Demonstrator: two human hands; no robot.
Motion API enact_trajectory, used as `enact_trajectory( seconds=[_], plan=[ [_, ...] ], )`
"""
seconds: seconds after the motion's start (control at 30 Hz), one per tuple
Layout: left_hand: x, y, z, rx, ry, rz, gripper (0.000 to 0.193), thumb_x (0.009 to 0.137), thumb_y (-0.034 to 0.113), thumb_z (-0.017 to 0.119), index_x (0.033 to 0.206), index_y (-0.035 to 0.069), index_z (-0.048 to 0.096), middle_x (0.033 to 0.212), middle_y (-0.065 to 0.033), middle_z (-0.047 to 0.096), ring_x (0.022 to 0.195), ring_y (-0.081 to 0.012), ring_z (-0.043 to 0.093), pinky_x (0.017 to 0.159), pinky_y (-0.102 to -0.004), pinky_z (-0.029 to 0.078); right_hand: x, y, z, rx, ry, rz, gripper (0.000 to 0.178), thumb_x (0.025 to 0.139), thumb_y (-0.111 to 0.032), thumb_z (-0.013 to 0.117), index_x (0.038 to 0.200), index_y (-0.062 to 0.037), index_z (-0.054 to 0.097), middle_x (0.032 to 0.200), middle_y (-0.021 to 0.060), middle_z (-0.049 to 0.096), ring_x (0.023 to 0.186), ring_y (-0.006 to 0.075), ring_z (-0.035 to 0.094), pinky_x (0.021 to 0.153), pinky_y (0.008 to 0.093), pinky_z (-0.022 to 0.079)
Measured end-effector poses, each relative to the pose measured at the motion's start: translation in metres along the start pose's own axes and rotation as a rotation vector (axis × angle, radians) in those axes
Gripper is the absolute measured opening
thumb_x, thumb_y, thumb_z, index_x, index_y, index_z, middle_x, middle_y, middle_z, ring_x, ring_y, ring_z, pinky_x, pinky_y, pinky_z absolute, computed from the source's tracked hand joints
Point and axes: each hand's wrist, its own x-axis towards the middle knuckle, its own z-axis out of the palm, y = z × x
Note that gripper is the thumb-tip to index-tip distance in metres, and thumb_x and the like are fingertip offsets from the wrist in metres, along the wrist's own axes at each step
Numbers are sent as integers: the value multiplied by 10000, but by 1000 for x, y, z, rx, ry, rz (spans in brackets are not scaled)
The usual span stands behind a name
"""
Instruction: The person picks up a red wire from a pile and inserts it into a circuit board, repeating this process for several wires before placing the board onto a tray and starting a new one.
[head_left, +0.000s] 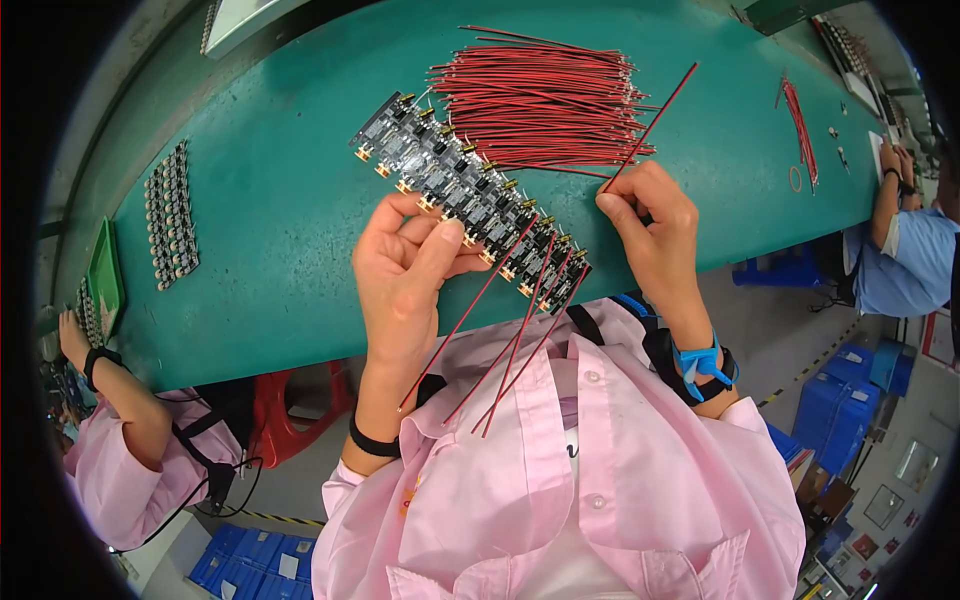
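Our left hand [405, 265] covers part of the circuit board strip [470, 200], so we cannot see how it is gripped underneath. The parts on the strip are too small to tell apart. The right fingertips [615, 200] hide where they pinch the red wire [650, 125], perhaps at its end.

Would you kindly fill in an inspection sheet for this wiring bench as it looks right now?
Surface: teal bench top, bare in the middle.
Job's things: long strip of small circuit boards with four red wires hanging from its near end; one more single red wire.
Clutter: pile of loose red wires; second board strip at the left; smaller wire bundle at the right.
Hands: left hand holds the strip; right hand pinches the single wire.
Cables: blue wrist strap on the right wrist.
Surroundings: co-workers on both sides; blue bins on the floor.
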Motion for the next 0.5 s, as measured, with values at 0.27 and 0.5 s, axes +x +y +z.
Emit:
enact_trajectory(
  seconds=[0.27, 0.5],
  plan=[
    [0, 0, -2, 9, 4, -7, 178, 730, -11, 493, 872, -2, 386, 758, -100, 534, 619, -126, 555, 541, -225, 492, 0, 3, 0, -114, 6, -103, 66, 676, 16, 537, 658, 17, 474, 616, 55, 436, 523, 138, 410, 464, 237, 326],
    [0, 0, -2, 14, 5, -11, 177, 730, -8, 493, 869, -5, 385, 751, -99, 531, 610, -128, 555, 538, -226, 491, 1, 2, -1, -165, -5, -174, 74, 665, 27, 534, 658, 13, 461, 615, 69, 431, 542, 186, 415, 486, 264, 333]
  ],
)
